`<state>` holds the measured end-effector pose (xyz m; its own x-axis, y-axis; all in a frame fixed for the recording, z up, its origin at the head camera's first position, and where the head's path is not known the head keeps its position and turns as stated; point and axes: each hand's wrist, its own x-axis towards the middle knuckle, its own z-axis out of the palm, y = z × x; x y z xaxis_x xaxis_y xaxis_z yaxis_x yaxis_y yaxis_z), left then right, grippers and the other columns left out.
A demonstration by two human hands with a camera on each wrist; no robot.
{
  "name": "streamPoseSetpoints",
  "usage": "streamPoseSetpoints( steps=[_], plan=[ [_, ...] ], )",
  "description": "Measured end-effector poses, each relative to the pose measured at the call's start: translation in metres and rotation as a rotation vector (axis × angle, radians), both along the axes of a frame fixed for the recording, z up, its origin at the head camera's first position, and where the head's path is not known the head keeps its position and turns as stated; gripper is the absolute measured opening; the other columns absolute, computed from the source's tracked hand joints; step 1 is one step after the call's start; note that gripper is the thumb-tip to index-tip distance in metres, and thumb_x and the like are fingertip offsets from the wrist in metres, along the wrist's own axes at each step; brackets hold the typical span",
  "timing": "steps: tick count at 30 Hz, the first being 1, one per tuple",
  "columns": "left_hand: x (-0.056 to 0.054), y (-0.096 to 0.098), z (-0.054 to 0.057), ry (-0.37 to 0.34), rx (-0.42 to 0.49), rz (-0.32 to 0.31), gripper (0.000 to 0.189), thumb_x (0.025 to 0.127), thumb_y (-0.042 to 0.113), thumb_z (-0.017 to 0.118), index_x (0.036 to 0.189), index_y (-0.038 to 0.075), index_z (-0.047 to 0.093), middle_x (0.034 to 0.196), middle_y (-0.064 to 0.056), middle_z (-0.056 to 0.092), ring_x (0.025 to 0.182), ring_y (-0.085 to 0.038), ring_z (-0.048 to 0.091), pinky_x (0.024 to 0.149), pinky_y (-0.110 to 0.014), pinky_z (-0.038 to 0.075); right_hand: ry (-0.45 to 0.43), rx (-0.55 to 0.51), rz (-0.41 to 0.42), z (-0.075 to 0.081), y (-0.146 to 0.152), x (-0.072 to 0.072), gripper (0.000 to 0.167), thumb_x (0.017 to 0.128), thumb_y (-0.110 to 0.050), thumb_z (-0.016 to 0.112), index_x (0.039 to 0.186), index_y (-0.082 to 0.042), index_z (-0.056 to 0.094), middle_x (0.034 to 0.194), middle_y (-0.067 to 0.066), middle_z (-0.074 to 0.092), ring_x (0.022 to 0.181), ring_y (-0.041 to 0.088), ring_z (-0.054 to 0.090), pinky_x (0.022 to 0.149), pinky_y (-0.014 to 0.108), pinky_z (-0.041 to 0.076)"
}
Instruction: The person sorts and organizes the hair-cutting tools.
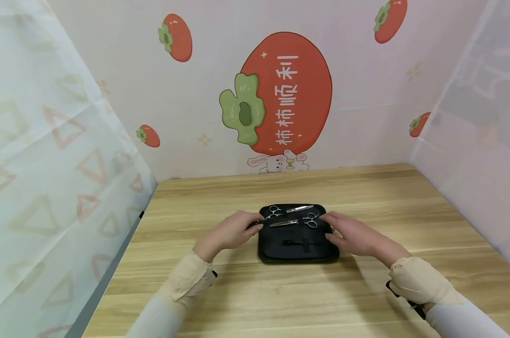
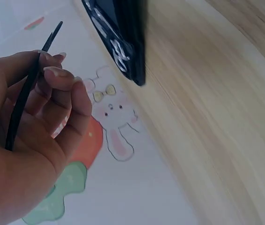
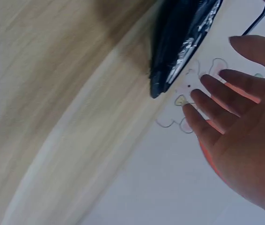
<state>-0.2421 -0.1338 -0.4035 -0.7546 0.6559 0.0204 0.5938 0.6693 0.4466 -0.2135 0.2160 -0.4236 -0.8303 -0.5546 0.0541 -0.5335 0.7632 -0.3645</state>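
A person's left hand (image 1: 238, 230) pinches a slim black tool (image 2: 23, 101) at the left edge of a black scissors case (image 1: 276, 254), short of the table's (image 1: 255, 300) back edge, while the right hand (image 1: 353, 234), fingers spread by the case's right edge, might best steady it lightly.

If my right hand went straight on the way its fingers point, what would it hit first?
Probably the scissors whose handles face your right hand, in the black case, though it may pass above: depth is unclear.

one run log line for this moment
left grip: holds thin black tool; right grip: holds nothing, near black case; scissors: two, on case; case: on table
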Motion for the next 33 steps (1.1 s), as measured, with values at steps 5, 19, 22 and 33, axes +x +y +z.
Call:
streamPoseSetpoints(
  steps=[5,19,22,33],
  plan=[
    [-0.001,0.016,-0.003,-0.036,0.021,-0.032,0.028,0.107,0.018,0.056,0.129,0.006,0.068,0.120,-0.007,0.071,0.106,-0.018,0.066,0.093,-0.040,0.054,0.065,-0.017,0.014,0.010,-0.011,0.005,0.053,0.101,-0.018,0.064,0.148,0.001,0.048,0.147,0.022,0.051,0.135,0.041,0.051,0.107,0.059,0.044],
    [0.006,0.054,-0.003,-0.123,0.127,-0.197,0.025,0.107,0.021,0.057,0.126,0.010,0.069,0.091,-0.004,0.072,0.076,-0.003,0.060,0.078,-0.021,0.050,0.127,-0.055,0.173,0.010,-0.039,0.013,0.029,0.103,-0.010,0.059,0.131,-0.004,0.064,0.120,0.003,0.062,0.104,0.016,0.063,0.088,0.041,0.056],
    [0.007,0.057,-0.003,-0.130,0.152,-0.217,0.024,0.106,0.020,0.058,0.125,0.008,0.068,0.087,-0.003,0.070,0.074,-0.003,0.060,0.074,-0.019,0.050,0.137,-0.059,0.189,0.008,-0.040,0.013,0.027,0.102,-0.006,0.059,0.128,-0.003,0.066,0.115,0.004,0.062,0.099,0.014,0.062,0.084,0.038,0.056],
    [0.000,0.045,-0.013,-0.096,0.154,-0.161,0.025,0.107,0.023,0.056,0.119,0.008,0.072,0.104,0.000,0.072,0.088,-0.004,0.062,0.082,-0.023,0.053,0.166,0.004,0.153,0.005,-0.018,0.015,0.030,0.100,-0.001,0.059,0.129,0.006,0.064,0.100,0.000,0.058,0.083,0.009,0.054,0.074,0.034,0.053]
  ],
)
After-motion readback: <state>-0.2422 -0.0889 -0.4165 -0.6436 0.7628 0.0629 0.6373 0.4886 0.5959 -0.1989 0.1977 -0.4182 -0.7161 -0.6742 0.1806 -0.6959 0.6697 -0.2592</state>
